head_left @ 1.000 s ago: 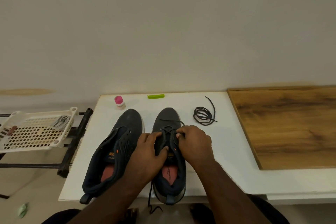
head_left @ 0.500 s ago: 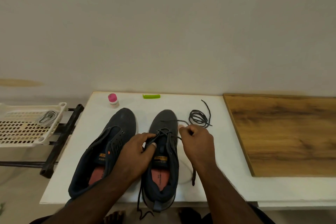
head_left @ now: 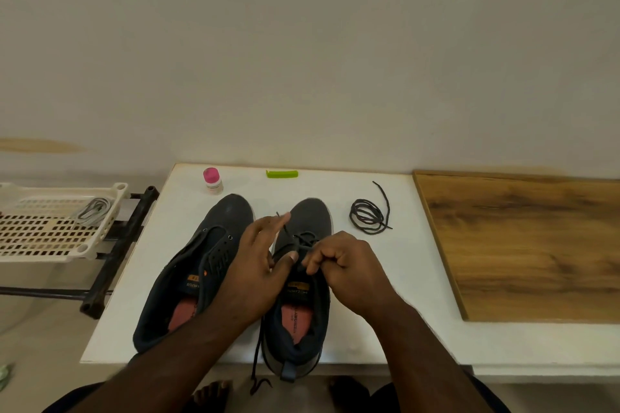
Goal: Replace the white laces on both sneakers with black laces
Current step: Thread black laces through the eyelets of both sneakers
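Note:
Two dark sneakers stand side by side on the white table (head_left: 419, 295). The left sneaker (head_left: 198, 265) has bare eyelets and no lace. The right sneaker (head_left: 302, 295) carries a black lace (head_left: 303, 240) through its front eyelets; one end hangs over the table's near edge. My left hand (head_left: 258, 265) is above the tongue, fingers stretched forward, thumb near the lace. My right hand (head_left: 345, 265) pinches the lace over the right eyelets. A second black lace (head_left: 369, 220) lies coiled to the right of the shoes.
A pink-capped small bottle (head_left: 212, 180) and a green clip (head_left: 281, 173) sit at the table's far edge. A wooden board (head_left: 530, 245) covers the right side. A cream plastic basket (head_left: 30, 238) on a black rack at the left holds pale laces (head_left: 94, 209).
My left hand has let go of the shoe's collar and spread its fingers forward. My right hand has moved down and left to the eyelets, pinching the lace.

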Demonstrator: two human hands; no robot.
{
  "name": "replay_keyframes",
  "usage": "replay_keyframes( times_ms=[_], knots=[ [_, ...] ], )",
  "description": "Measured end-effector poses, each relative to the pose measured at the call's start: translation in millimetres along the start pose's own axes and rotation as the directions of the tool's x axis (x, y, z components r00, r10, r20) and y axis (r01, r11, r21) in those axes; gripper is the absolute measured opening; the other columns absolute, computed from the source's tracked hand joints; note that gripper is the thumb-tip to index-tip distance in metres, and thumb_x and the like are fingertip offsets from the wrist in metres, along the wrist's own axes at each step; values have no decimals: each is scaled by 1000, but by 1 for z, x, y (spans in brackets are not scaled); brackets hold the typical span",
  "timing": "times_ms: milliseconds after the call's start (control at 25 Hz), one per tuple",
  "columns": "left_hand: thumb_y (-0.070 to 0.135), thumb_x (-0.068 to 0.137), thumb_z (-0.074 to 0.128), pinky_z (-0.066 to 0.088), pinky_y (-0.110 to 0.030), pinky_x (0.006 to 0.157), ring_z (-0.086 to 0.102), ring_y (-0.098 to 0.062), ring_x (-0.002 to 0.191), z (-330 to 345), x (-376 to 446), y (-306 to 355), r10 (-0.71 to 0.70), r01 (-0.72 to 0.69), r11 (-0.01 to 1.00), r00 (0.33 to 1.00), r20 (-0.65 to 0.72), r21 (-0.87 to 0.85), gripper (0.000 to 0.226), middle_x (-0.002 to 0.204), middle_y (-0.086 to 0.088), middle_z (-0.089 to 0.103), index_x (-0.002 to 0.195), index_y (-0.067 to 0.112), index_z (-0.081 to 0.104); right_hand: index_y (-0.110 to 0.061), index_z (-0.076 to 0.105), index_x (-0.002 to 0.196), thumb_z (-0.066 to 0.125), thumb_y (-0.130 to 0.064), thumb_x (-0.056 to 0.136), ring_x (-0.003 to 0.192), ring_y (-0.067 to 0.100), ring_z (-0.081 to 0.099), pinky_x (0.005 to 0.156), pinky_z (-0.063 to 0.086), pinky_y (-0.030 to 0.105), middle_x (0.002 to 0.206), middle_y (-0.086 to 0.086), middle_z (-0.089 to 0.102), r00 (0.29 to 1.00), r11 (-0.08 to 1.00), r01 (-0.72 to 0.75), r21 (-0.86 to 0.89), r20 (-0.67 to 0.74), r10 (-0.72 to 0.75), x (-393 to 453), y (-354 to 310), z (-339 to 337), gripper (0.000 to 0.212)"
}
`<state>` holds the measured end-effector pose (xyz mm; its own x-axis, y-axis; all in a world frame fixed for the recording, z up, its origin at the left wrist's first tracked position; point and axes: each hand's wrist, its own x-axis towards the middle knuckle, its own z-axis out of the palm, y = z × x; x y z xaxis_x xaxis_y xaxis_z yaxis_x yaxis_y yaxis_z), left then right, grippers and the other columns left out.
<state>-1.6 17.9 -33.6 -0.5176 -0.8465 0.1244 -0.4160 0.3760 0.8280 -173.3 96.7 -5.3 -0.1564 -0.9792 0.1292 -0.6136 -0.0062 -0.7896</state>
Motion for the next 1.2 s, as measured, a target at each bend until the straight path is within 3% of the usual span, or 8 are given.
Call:
replay_keyframes(
  times_ms=[120, 320, 480, 600, 680, 800, 880, 1200],
  knots=[
    [26, 94, 64, 40, -10, 76, 55, -3, 92, 1, 0, 1, 0, 0, 1000, 1000, 0, 20, 18, 124, 21, 46, 97, 43, 61, -35, 62, 61, 46, -6, 72, 85, 8, 64, 79, 54, 31, 79, -7, 72, 999, 996, -32, 77, -34, 35, -1, -1, -4, 35],
    [35, 99, 55, 41, -17, 74, 60, 4, 93, -9, 4, 4, -1, 2, 999, 999, -44, 34, 17, 93, 29, 66, 94, 46, 66, -29, 64, 72, 53, 7, 79, 89, 6, 62, 81, 51, 32, 84, -12, 68, 944, 974, -201, 101, -245, 220, 3, 11, -11, 38],
    [47, 92, 54, 47, -22, 78, 61, 0, 90, -4, -1, 7, 50, -50, 998, 999, 8, 33, 16, 86, 18, 69, 102, 50, 66, -30, 65, 123, 62, -11, 77, 130, 1, 41, 111, 27, 17, 133, -15, 60, 991, 986, 44, -162, -120, -64, 0, -1, 0, 50],
    [60, 90, 57, 45, -23, 72, 60, -5, 85, -4, 0, 5, 35, -35, 999, 999, -25, 12, 23, 79, 13, 65, 79, 42, 68, -26, 70, 125, 60, -22, 91, 112, 1, 55, 102, 39, 18, 118, -10, 71, 990, 962, 141, -234, 30, -137, 0, -7, 10, 36],
    [60, 86, 60, 43, -18, 72, 60, -2, 88, -7, 1, 5, -27, 26, 999, 999, -34, -21, 15, 88, 18, 65, 81, 47, 66, -27, 72, 121, 60, -27, 98, 103, 1, 59, 93, 46, 19, 111, -9, 72, 997, 986, 13, -168, -77, -26, 3, -7, 6, 27],
    [53, 78, 74, 41, -15, 70, 57, -1, 84, -2, -2, 6, -173, 174, 984, 984, 32, -27, 29, 93, 13, 59, 102, 42, 61, -25, 73, 118, 58, -22, 101, 77, 3, 66, 70, 51, 20, 91, -5, 74, 818, 891, -294, 346, -392, 421, 9, 4, -15, 23],
    [51, 76, 78, 40, -11, 66, 57, -1, 82, 2, -3, 6, -240, 239, 971, 968, 69, 20, 37, 97, 12, 57, 105, 39, 59, -31, 69, 117, 55, -19, 103, 65, 8, 65, 61, 50, 21, 86, -3, 73, 742, 802, -315, 507, -395, 541, 10, 7, -21, 23],
    [33, 89, 67, 51, -20, 71, 62, 8, 78, -4, 3, 2, -291, 289, 957, 956, 50, 38, 7, 82, 15, 71, 93, 36, 71, -28, 74, 80, 69, -26, 92, 61, 15, 72, 65, 63, 36, 68, -4, 72, 870, 856, -384, 347, -174, 461, 14, -3, 20, 13]
  ],
)
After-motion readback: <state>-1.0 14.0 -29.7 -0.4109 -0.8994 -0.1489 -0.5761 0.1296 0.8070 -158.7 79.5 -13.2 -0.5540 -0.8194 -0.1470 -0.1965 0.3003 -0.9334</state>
